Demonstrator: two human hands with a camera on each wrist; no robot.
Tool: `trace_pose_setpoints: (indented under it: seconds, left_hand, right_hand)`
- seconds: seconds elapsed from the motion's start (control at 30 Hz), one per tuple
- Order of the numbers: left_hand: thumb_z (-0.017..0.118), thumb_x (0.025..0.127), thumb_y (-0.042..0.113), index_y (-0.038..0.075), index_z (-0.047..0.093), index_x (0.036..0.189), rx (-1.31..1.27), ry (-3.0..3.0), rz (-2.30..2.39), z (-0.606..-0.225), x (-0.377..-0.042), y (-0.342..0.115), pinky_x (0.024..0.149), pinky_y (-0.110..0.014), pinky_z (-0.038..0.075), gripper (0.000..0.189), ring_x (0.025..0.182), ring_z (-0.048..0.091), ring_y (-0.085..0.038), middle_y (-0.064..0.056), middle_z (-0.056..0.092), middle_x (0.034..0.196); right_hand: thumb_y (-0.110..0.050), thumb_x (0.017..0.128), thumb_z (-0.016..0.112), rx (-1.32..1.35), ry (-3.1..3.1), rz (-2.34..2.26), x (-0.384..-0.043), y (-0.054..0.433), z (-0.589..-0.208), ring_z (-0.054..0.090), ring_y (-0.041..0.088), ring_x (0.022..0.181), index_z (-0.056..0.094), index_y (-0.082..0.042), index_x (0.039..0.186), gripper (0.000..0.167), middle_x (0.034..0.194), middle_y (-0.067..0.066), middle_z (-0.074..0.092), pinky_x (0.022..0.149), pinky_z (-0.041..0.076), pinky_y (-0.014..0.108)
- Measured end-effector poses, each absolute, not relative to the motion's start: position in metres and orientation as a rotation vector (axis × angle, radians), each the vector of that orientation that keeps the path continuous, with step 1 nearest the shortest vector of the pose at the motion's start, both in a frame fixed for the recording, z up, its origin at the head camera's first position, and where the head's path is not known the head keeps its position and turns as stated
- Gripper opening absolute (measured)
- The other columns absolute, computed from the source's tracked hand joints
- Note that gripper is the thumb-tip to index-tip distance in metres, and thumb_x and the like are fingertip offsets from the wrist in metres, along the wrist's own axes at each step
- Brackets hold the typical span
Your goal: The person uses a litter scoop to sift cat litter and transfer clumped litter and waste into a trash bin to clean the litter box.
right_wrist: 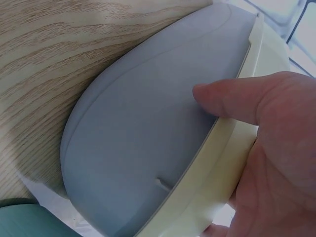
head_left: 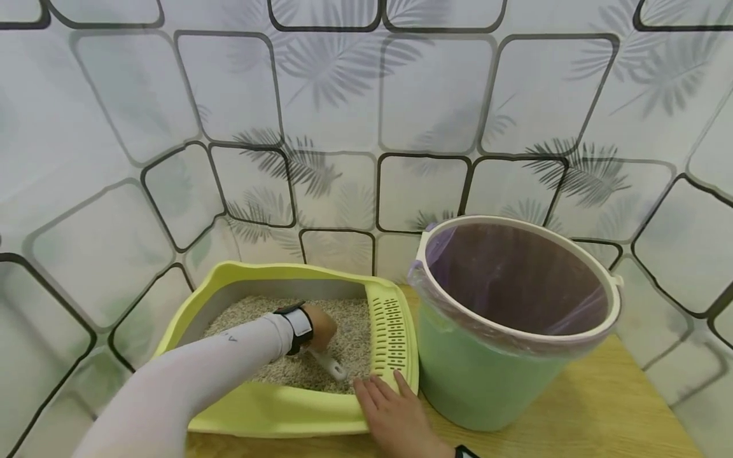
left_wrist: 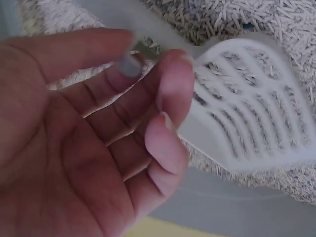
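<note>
A litter box with a yellow-green rim and grey base holds pale pellet litter. My left hand is inside it, above the litter. In the left wrist view the thumb and fingertips of that hand pinch a small grey-green piece, partly hidden by the fingers. Beyond them a white slotted litter scoop lies on the pellets; its handle shows in the head view. My right hand grips the box's front right corner, fingers over the rim, thumb against the grey outer wall.
A green bin lined with a thin purplish bag stands just right of the box. Both rest on a wooden surface. Patterned curtain-like sheets surround the back and sides. Slots pierce the box's right ledge.
</note>
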State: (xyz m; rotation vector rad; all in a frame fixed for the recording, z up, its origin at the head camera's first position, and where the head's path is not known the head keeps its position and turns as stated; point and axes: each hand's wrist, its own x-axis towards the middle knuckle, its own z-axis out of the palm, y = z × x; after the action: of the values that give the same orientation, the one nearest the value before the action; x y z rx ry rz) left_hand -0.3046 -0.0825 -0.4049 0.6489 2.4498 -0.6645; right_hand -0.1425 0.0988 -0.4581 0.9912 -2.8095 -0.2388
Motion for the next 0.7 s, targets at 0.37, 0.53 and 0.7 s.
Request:
trace_pose_setpoints:
  seconds: [0.37, 0.53, 0.7]
  left_hand:
    - [0.059, 0.090, 0.020, 0.021, 0.039, 0.062, 0.645, 2.487, -0.015, -0.368, -0.307, -0.141, 0.051, -0.025, 0.028, 0.035, 0.050, 0.033, -0.009, 0.007, 0.036, 0.059]
    - [0.065, 0.083, 0.009, 0.017, 0.048, 0.078, 0.542, 2.521, -0.021, -0.356, -0.291, -0.165, 0.047, -0.023, 0.033, 0.019, 0.052, 0.043, -0.010, 0.001, 0.052, 0.082]
    - [0.060, 0.088, 0.002, 0.013, 0.056, 0.114, 0.476, 2.527, -0.059, -0.343, -0.277, -0.190, 0.044, -0.021, 0.042, 0.029, 0.052, 0.052, -0.011, -0.013, 0.058, 0.126]
  right_hand:
    - [-0.015, 0.090, 0.060, 0.922, -2.791, -0.285, -0.136, 0.095, -0.458, 0.053, 0.014, 0.131, 0.042, -0.015, 0.142, 0.055, 0.141, -0.003, 0.056, 0.108, 0.042, 0.048]
    - [-0.018, 0.089, 0.062, 0.915, -2.747, -0.305, -0.134, 0.094, -0.461, 0.055, 0.013, 0.128, 0.044, -0.015, 0.140, 0.054, 0.138, -0.003, 0.058, 0.106, 0.043, 0.047]
    - [-0.012, 0.090, 0.059, 0.904, -2.752, -0.297, -0.136, 0.091, -0.461, 0.055, 0.014, 0.129, 0.044, -0.015, 0.140, 0.052, 0.138, -0.003, 0.058, 0.108, 0.043, 0.047]
